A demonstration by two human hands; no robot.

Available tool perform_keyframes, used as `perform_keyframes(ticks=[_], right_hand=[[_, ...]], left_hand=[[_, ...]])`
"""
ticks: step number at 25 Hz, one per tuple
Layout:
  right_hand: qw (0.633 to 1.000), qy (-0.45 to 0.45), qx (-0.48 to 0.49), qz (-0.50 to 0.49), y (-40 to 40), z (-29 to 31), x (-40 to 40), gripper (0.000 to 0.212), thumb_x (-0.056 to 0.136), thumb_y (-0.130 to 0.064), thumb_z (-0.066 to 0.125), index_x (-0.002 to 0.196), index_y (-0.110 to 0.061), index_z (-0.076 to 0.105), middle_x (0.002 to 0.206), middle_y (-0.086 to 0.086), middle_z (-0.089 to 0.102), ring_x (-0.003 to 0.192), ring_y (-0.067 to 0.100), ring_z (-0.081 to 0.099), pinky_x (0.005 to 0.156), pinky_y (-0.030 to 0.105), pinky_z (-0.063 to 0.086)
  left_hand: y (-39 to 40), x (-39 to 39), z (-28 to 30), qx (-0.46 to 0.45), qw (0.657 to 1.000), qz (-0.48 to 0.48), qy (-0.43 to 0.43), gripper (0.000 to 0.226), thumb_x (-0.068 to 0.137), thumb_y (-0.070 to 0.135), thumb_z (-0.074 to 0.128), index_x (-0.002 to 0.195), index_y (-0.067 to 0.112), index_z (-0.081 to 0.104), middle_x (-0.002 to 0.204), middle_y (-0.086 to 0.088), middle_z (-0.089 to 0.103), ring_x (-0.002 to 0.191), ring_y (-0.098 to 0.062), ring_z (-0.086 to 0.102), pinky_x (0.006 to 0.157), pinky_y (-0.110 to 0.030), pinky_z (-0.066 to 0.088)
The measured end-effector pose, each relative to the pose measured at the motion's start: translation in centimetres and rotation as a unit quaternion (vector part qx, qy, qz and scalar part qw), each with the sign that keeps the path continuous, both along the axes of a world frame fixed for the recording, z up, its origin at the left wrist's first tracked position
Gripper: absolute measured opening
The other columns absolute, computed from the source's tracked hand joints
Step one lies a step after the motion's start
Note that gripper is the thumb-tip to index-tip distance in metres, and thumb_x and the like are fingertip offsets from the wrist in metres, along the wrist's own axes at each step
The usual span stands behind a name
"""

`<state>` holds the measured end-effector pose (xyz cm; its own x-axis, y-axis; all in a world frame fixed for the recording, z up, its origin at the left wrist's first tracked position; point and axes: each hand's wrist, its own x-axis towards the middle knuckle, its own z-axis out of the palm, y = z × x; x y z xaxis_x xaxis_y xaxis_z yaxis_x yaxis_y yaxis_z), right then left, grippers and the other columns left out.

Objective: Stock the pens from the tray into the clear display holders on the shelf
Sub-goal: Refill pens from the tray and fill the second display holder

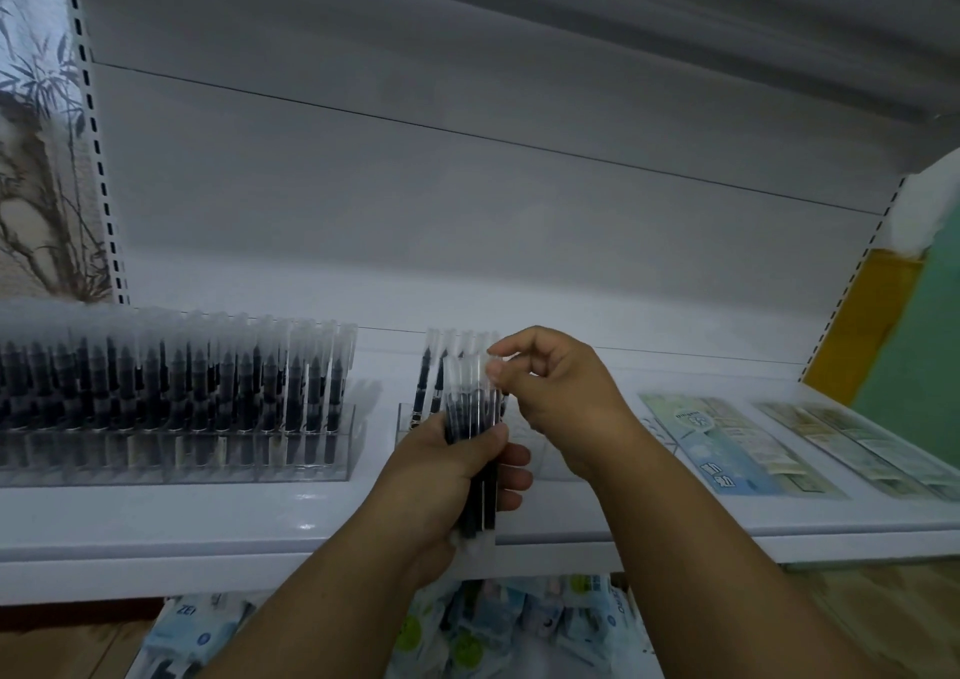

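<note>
From the head view, I see my left hand [457, 465] clenched around a bundle of pens [475, 449], held upright in front of the white shelf [311, 517]. My right hand [556, 392] pinches the clear cap of one pen at the bundle's top. Behind them stands a partly filled clear holder [410, 418]; a full holder [171, 449] sits to the left. Packets [524, 621] lie below the shelf.

Both bare forearms reach up and forward over the front edge of the white shelf [311, 522]. The left hand [457, 475] curls around a bundle of black pens with clear caps [475, 418], upright. The right hand [550, 382] pinches one cap top with thumb and forefinger.
</note>
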<state>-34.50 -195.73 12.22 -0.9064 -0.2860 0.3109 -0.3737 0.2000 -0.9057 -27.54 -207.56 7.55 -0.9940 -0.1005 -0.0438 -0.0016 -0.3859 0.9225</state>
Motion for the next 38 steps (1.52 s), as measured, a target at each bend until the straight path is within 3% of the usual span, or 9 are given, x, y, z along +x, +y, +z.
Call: perform_keyframes(ticks=[3,6,9,14,21,25,28,31,38], right_hand=[[0.997,-0.018,-0.069,-0.007,0.4,-0.1,-0.6,0.005,0.09,-0.01,0.067,0.091,-0.015,0.068,0.077,0.012,0.068,0.041,0.01,0.038,0.043,0.02,0.033],[0.974,0.029,-0.165,-0.152,1.9,0.5,-2.2,0.005,0.09,-0.013,0.067,0.091,-0.017,0.065,0.086,0.005,0.072,0.05,0.006,0.047,0.052,0.024,0.041],[0.936,0.183,-0.071,-0.294,2.9,0.6,-3.3,0.003,0.092,-0.021,0.064,0.095,-0.022,0.062,0.087,-0.012,0.065,0.074,-0.002,0.057,0.068,0.017,0.042],[0.93,0.26,0.059,-0.253,1.3,-1.0,-3.7,0.004,0.096,-0.025,0.058,0.095,-0.022,0.06,0.088,-0.016,0.062,0.064,0.004,0.053,0.062,0.019,0.043],[0.958,0.166,0.187,-0.141,1.0,-1.0,-4.9,0.006,0.096,-0.024,0.057,0.093,-0.021,0.062,0.099,-0.006,0.065,0.088,0.009,0.058,0.079,0.026,0.048],[0.95,0.214,0.11,-0.2,0.8,0.0,-2.4,0.011,0.097,-0.031,0.054,0.103,-0.028,0.063,0.098,-0.01,0.061,0.066,0.002,0.051,0.064,0.013,0.039],[0.984,0.084,0.149,-0.057,0.2,0.5,-0.3,0.019,0.091,-0.043,0.061,0.107,-0.033,0.066,0.088,-0.007,0.067,0.054,0.0,0.052,0.054,0.018,0.042],[0.983,0.017,0.181,-0.002,-0.2,0.3,0.1,0.02,0.088,-0.03,0.071,0.107,-0.029,0.064,0.084,-0.003,0.072,0.046,-0.003,0.054,0.049,0.021,0.043],[0.999,-0.029,0.034,-0.031,1.1,1.1,-0.1,0.021,0.084,-0.013,0.074,0.1,-0.02,0.062,0.079,0.005,0.072,0.043,0.008,0.048,0.044,0.024,0.042]], left_hand=[[0.1,-0.1,0.3,0.044,0.999,-0.001,-0.006,0.018,0.095,0.012,0.059,0.11,0.002,0.062,0.085,-0.02,0.074,0.067,-0.026,0.07,0.058,-0.032,0.056],[-0.4,-0.4,-0.1,0.062,0.997,0.028,-0.025,0.018,0.096,0.011,0.058,0.107,-0.002,0.062,0.082,-0.02,0.074,0.061,-0.023,0.068,0.052,-0.03,0.056],[-0.7,-0.6,-0.3,0.043,0.998,0.044,-0.034,0.012,0.095,0.011,0.059,0.102,0.001,0.061,0.074,-0.015,0.073,0.051,-0.016,0.058,0.045,-0.027,0.049],[-0.5,-0.7,-0.6,0.035,0.998,0.048,-0.03,0.005,0.095,0.011,0.06,0.096,0.006,0.061,0.067,-0.011,0.067,0.048,-0.015,0.049,0.042,-0.026,0.042],[-0.3,-1.2,-1.1,0.025,0.998,0.048,-0.033,0.004,0.094,0.011,0.062,0.094,0.006,0.061,0.063,-0.008,0.064,0.049,-0.015,0.046,0.043,-0.026,0.04],[-0.2,-1.3,-1.1,0.012,0.999,0.038,-0.021,0.009,0.093,0.012,0.064,0.096,0.004,0.062,0.063,-0.008,0.064,0.05,-0.017,0.048,0.044,-0.027,0.042],[0.0,-1.4,-1.1,0.014,0.999,0.036,-0.018,0.009,0.093,0.01,0.063,0.098,0.003,0.062,0.062,-0.008,0.064,0.05,-0.017,0.049,0.045,-0.027,0.042],[0.3,-1.3,-1.1,0.004,0.999,0.026,-0.021,0.008,0.093,0.01,0.064,0.098,0.004,0.064,0.063,-0.008,0.065,0.05,-0.016,0.05,0.046,-0.028,0.042],[1.0,-1.3,-1.0,0.007,1.0,0.009,-0.027,0.023,0.094,0.024,0.062,0.105,0.004,0.063,0.071,-0.012,0.07,0.052,-0.018,0.055,0.046,-0.029,0.044]])
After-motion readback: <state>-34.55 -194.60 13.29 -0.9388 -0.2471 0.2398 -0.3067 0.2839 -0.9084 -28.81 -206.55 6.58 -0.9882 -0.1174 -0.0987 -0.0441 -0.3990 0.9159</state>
